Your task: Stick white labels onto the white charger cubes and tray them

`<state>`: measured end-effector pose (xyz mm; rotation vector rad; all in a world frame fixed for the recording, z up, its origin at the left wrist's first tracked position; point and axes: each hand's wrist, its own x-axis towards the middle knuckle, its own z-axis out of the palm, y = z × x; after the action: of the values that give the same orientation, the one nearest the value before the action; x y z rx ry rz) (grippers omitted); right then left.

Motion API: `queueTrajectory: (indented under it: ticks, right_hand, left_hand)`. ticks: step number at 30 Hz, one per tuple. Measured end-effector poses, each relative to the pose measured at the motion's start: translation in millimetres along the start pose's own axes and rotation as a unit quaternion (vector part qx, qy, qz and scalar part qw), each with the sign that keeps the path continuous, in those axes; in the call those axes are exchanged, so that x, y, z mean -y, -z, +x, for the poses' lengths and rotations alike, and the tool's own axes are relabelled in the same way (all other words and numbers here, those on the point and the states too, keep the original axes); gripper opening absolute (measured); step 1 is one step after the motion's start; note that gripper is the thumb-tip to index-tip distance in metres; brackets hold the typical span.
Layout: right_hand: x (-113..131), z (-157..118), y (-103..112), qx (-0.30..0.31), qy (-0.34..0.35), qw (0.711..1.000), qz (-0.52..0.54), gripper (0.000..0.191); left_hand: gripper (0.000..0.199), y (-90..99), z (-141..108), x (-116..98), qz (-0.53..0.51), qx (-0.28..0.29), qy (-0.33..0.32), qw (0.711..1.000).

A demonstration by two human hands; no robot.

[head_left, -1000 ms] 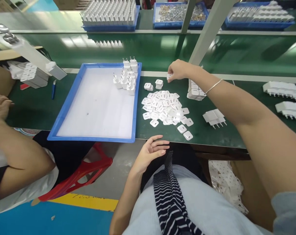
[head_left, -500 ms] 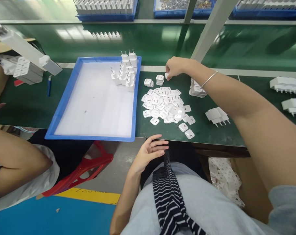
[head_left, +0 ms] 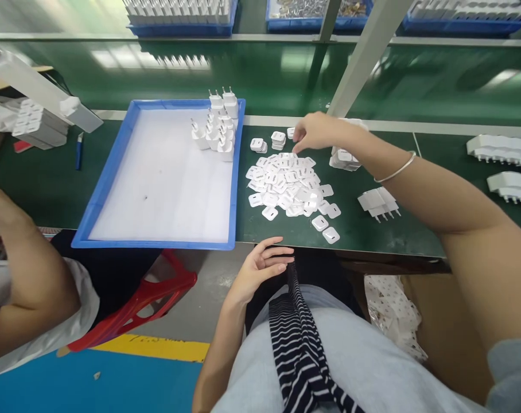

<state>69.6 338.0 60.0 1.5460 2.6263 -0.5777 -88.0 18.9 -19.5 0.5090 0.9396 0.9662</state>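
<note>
My right hand (head_left: 315,132) hovers at the far edge of a pile of small white plastic covers (head_left: 286,183), fingers bent down and slightly apart, holding nothing that I can see. Just left of its fingertips is a white cover (head_left: 290,132), partly hidden by the hand. Two short stacks of the same covers, a left one (head_left: 258,145) and a middle one (head_left: 278,140), stand in line with it. My left hand (head_left: 264,267) rests at my lap below the table edge, fingers stretched out and empty, beside a striped strap (head_left: 292,321).
A blue-rimmed tray (head_left: 157,245) on the left holds several white plug adapters (head_left: 217,129). More white plug housings (head_left: 378,202) lie to the right, others (head_left: 344,159) behind my right forearm. A co-worker's arm (head_left: 32,264) is at left, near a blue cutter (head_left: 78,152).
My right hand has let go of the cover in the back row and shifted slightly right and toward the pile. My left hand stays put. The co-worker's arm has bent and moved.
</note>
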Motion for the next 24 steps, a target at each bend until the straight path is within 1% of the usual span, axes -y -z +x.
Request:
queueTrajectory:
  ticks: [3, 6, 9, 15, 17, 19, 21, 22, 24]
  right_hand:
    - [2.1, -5.6, -21.8, 0.006, 0.006, 0.997, 0.071, 0.034]
    - [4.4, -7.0, -36.9, -0.020, 0.020, 0.995, 0.092, 0.038]
    - [6.7, -10.2, -43.4, -0.036, 0.033, 0.995, 0.092, 0.030]
    - [5.6, -18.6, -45.6, -0.063, 0.053, 0.990, 0.118, 0.019]
    - [6.0, -23.3, -42.5, -0.077, 0.043, 0.987, 0.131, 0.014]
    - [8.9, -32.8, -36.9, -0.097, 0.025, 0.980, 0.170, 0.012]
    - [14.8, -49.3, -30.6, -0.100, 0.023, 0.964, 0.244, 0.012]
    - [18.8, -60.3, -28.2, -0.089, 0.028, 0.952, 0.291, 0.014]
    - [28.8, -86.5, -26.8, -0.042, 0.049, 0.923, 0.379, 0.017]
  left_hand:
    - [0.056, 1.8, 2.2, -0.9, 0.006, -0.001, -0.004, 1.000]
    - [0.056, 2.4, 1.6, -1.5, 0.014, -0.006, -0.002, 1.000]
    - [0.057, 1.5, -0.3, -0.3, 0.014, -0.007, 0.000, 1.000]
    - [0.057, -1.1, -1.6, 0.6, 0.017, -0.009, -0.003, 1.000]
    - [0.053, -2.0, -1.7, -2.0, 0.022, -0.003, -0.003, 1.000]
    - [0.048, -4.6, -1.2, -6.0, 0.027, 0.003, -0.011, 1.000]
    - [0.042, -10.2, 1.2, -10.8, 0.028, -0.006, -0.036, 0.999]
    - [0.039, -14.4, 3.5, -13.3, 0.026, -0.021, -0.060, 0.998]
    - [0.039, -25.3, 10.9, -18.0, 0.017, -0.064, -0.123, 0.990]
